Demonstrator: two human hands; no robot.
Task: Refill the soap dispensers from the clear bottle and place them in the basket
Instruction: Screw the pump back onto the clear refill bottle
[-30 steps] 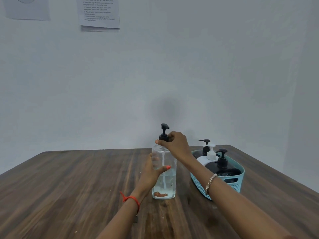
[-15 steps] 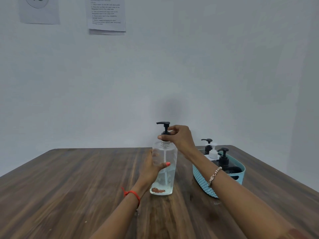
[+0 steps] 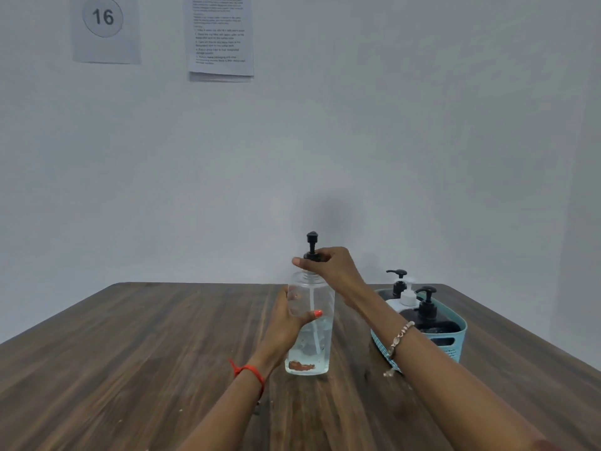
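Observation:
A clear bottle with liquid in its lower part stands upright on the wooden table. My left hand wraps around its body from the left. My right hand pinches the collar of the black pump cap on its neck. To the right, a teal basket holds a black dispenser, a white dispenser and another black-pumped one behind them.
A white wall stands just behind the table's far edge. Two paper sheets hang on it, one marked 16 and one with printed text. The table's right edge runs close behind the basket.
The pump head has turned between frames, from pointing sideways to facing me, with my right hand twisting at the collar. My left hand stays on the bottle. The camera tilted up a little.

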